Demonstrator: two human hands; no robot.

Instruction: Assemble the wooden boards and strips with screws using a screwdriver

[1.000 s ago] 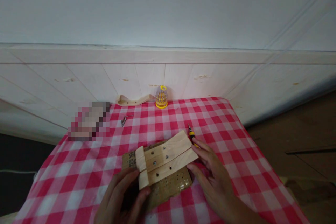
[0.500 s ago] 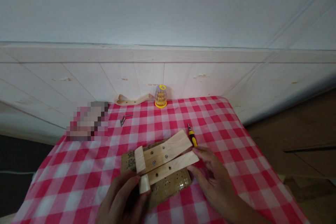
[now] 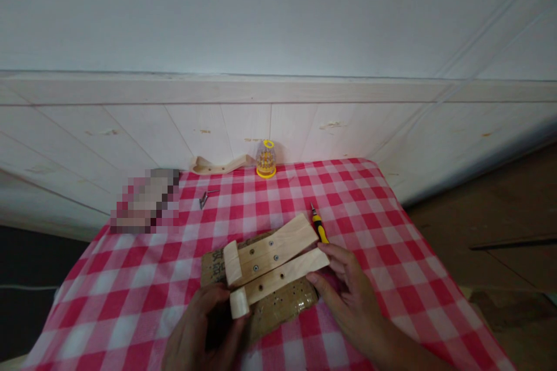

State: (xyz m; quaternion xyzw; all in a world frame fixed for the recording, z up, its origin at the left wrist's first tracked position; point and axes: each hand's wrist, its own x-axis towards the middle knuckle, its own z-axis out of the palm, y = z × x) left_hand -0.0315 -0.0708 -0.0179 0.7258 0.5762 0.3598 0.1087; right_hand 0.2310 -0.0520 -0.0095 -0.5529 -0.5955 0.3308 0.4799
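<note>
A narrow wooden piece (image 3: 300,265) with two holes and a raised block at its left end lies slantwise between my hands. My left hand (image 3: 195,324) has its fingers closed around that block end. At the right end, my right hand (image 3: 354,301) grips the piece between thumb and fingers. Directly behind it, alongside, is a wider wooden part (image 3: 285,240) with several screws in it and a similar raised end. Both rest over a piece of brown cardboard (image 3: 289,304) dotted with small holes. A yellow and black screwdriver (image 3: 319,226) lies just beyond my right fingers.
By the wall, a bent wooden piece (image 3: 221,167) stands left of a clear, yellow-based bit case (image 3: 266,161). Small metal parts (image 3: 203,199) lie nearer on the checked tablecloth (image 3: 374,208). A blurred-out flat object (image 3: 148,200) is at the table's left edge.
My right hand has shifted slightly left, its thumb now further along the narrow wooden piece's near edge. That piece's right end has moved very slightly. My left hand keeps nearly the same place.
</note>
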